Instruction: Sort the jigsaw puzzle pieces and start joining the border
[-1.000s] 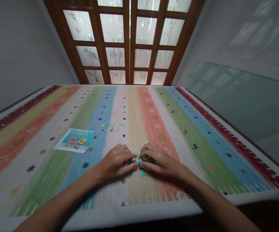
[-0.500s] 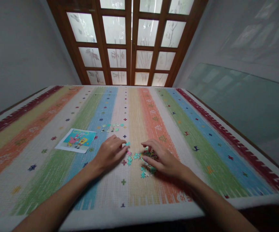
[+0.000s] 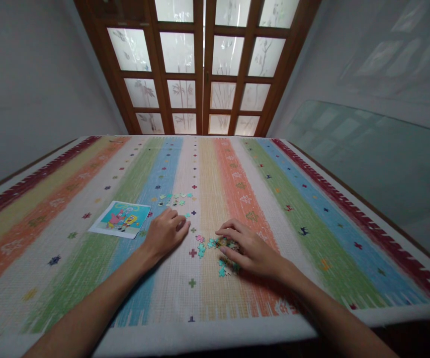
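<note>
My left hand (image 3: 166,232) lies on the striped cloth (image 3: 311,233) with its fingers curled, fingertips by a small teal puzzle piece (image 3: 187,215); what the fingers hold, if anything, is hidden. My right hand (image 3: 246,248) rests over a heap of loose puzzle pieces (image 3: 220,248), fingers bent and touching them. A second row of teal pieces (image 3: 173,199) lies farther out, beyond the left hand. A cartoon picture card (image 3: 121,219) sits flat to the left of that hand.
The table's near edge (image 3: 215,333) runs just below my forearms. Walls close in on both sides, and a wooden door with frosted glass panes (image 3: 200,64) stands beyond the far end.
The hands were together over the pieces; now the left hand has drawn away to the left and forward, toward the card. The right hand stays on the heap. Several pieces lie uncovered between them.
</note>
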`<action>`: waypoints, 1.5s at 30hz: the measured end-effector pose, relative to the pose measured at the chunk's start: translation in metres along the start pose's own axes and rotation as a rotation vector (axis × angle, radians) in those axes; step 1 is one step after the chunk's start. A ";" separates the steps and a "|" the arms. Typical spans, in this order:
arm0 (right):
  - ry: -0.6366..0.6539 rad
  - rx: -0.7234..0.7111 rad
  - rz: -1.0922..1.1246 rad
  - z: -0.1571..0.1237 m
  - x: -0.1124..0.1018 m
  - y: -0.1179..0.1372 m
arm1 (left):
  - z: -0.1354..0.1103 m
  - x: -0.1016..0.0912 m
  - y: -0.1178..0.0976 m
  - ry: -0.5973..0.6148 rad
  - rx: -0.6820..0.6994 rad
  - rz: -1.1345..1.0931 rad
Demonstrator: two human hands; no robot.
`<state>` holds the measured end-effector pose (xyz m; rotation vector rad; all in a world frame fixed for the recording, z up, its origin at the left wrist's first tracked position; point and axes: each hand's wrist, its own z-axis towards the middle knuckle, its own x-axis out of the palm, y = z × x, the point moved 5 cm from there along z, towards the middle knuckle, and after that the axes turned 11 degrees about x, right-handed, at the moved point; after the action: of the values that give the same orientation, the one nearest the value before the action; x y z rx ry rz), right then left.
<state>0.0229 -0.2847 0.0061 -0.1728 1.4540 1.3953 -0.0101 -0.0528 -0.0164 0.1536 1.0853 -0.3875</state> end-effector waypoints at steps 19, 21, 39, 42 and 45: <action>0.033 -0.018 -0.095 -0.001 0.002 0.001 | 0.019 0.019 0.001 0.111 -0.090 0.068; 0.027 -0.019 -0.097 -0.001 0.001 0.000 | 0.019 0.018 0.000 0.116 -0.087 0.078; 0.258 -0.120 -0.091 -0.006 0.002 0.001 | 0.004 -0.013 -0.064 0.049 0.230 -0.458; 0.233 -0.138 -0.101 -0.006 0.004 -0.003 | -0.002 -0.006 -0.079 0.185 0.272 -0.595; 0.234 -0.122 -0.082 -0.007 0.005 -0.005 | -0.007 0.000 -0.086 0.192 0.317 -0.607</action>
<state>0.0204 -0.2890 -0.0031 -0.4823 1.5328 1.4332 -0.0481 -0.1304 -0.0141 0.1412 1.2453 -1.1101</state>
